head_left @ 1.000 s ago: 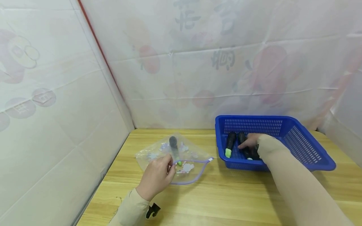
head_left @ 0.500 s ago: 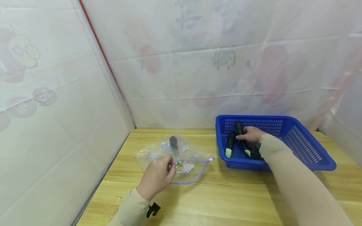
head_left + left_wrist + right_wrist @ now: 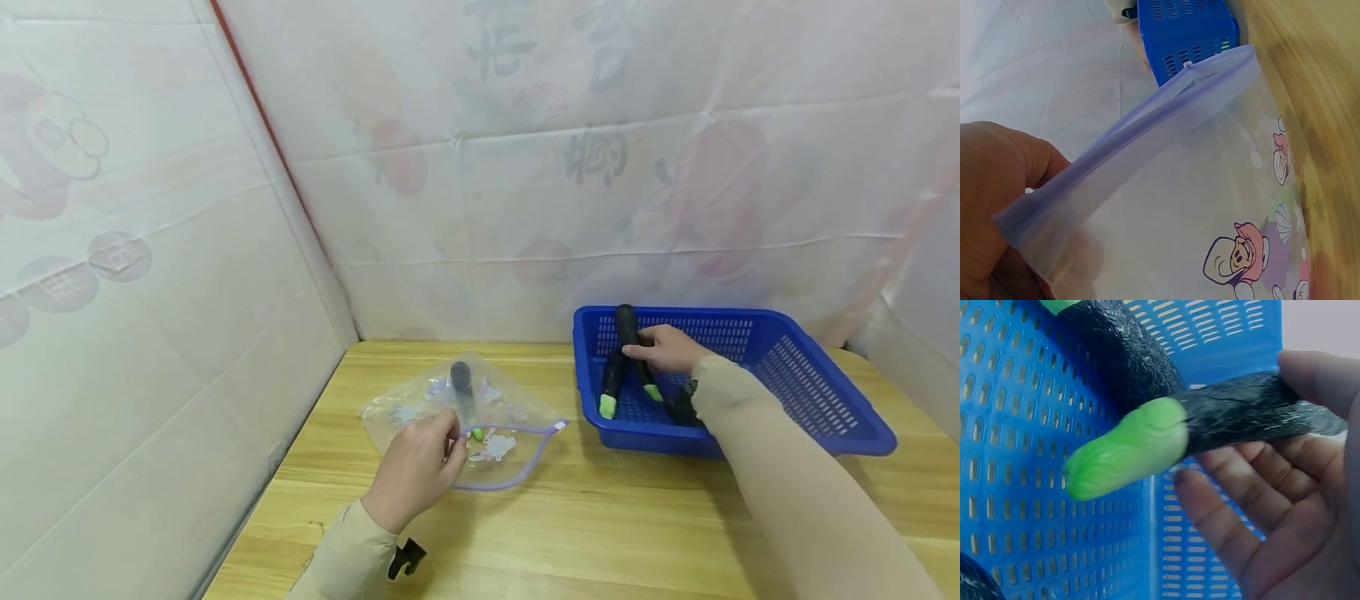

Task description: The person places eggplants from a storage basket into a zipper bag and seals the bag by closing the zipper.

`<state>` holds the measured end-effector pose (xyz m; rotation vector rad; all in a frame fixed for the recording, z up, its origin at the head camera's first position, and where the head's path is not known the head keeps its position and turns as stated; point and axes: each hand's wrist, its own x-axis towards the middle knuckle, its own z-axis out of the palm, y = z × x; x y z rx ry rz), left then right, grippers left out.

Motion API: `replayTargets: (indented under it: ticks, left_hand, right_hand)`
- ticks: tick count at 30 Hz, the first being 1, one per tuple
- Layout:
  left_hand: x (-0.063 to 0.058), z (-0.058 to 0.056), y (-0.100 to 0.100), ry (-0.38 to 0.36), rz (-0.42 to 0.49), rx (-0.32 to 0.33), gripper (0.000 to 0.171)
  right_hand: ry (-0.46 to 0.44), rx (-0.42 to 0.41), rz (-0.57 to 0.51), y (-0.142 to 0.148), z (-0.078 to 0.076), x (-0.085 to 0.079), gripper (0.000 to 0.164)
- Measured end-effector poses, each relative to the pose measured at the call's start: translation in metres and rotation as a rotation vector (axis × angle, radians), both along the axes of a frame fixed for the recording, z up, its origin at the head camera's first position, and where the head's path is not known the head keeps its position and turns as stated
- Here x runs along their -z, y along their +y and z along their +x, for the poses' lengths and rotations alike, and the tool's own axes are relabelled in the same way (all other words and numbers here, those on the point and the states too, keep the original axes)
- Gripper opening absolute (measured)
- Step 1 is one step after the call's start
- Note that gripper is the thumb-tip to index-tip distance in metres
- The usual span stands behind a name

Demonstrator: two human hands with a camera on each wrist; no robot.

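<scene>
One slim, wrinkled black eggplant point(image 3: 628, 327) is held in the right hand point(image 3: 667, 348), thumb above and fingers beneath, tilted with its smooth lime-green cap point(image 3: 1132, 447) toward five o'clock. It sits at two o'clock from the left hand point(image 3: 420, 467), over a perforated blue plastic basket point(image 3: 637, 437). A second eggplant point(image 3: 612, 385), similarly cylindrical, lies in the basket toward seven o'clock from the first. The left hand pinches the purple zip edge point(image 3: 1141, 128) of a clear, cartoon-printed plastic bag point(image 3: 495, 446) on the wood-grain counter point(image 3: 570, 533); a third eggplant point(image 3: 461, 379) shows inside.
</scene>
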<state>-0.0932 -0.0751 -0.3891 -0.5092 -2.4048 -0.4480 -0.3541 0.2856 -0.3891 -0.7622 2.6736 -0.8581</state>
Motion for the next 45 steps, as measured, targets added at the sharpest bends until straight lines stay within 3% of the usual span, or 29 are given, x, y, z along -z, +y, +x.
replayTargets:
  ticks: [11,16,23,28,39,45]
  left_hand:
    - [-0.001,0.001,0.000,0.001,0.004,-0.004,0.022]
    - [-0.001,0.002,-0.001,0.002,0.004,-0.007,0.023]
    - [-0.001,0.002,-0.001,0.006,0.004,-0.010,0.023]
    - [-0.002,-0.001,0.002,0.019,0.009,-0.005,0.023]
    - [-0.004,-0.005,0.006,0.001,0.010,0.004,0.020]
    - [-0.004,-0.003,0.005,-0.011,0.019,0.003,0.021]
  right_hand:
    - [0.126,0.097,-0.050,0.000,-0.002,-0.001,0.072]
    - [0.154,0.086,-0.054,0.001,-0.003,0.002,0.070]
    - [0.096,0.049,-0.092,0.002,-0.006,0.002,0.079]
    - [0.073,0.029,-0.116,0.003,-0.008,-0.004,0.070]
    - [0.126,0.042,-0.115,0.003,0.008,-0.021,0.059]
    - [0.126,0.033,-0.166,-0.003,0.038,-0.048,0.053]
